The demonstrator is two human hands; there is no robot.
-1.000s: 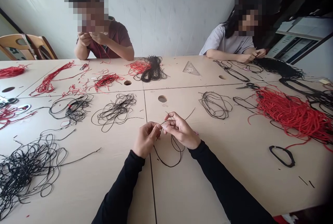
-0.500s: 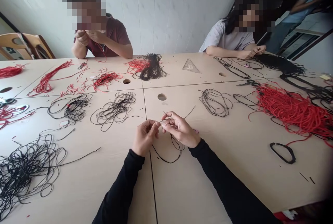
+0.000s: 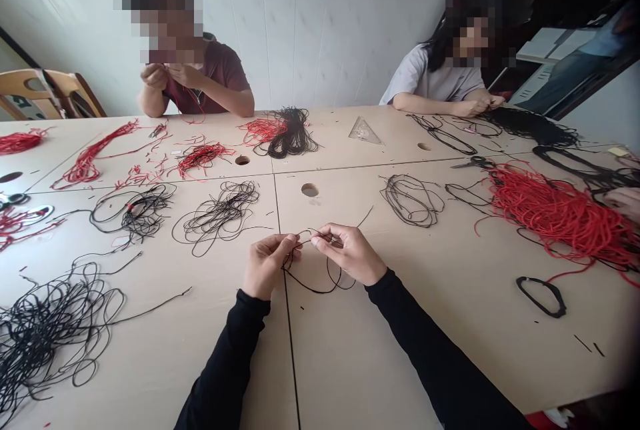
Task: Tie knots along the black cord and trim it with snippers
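Left hand [image 3: 269, 262] and right hand [image 3: 351, 251] are facing inward above the pale wooden table [image 3: 345, 363], fingertips pinching a thin black cord [image 3: 315, 292] between them

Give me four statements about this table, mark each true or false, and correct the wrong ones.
1. The left hand and right hand both hold black cord. True.
2. The triangle ruler lies on the large red heap. False: it lies on the table, apart from that heap.
3. The thick black loop is nearer the right hand. True.
4. The right hand grips the scissors. False: they lie beside the large red heap.
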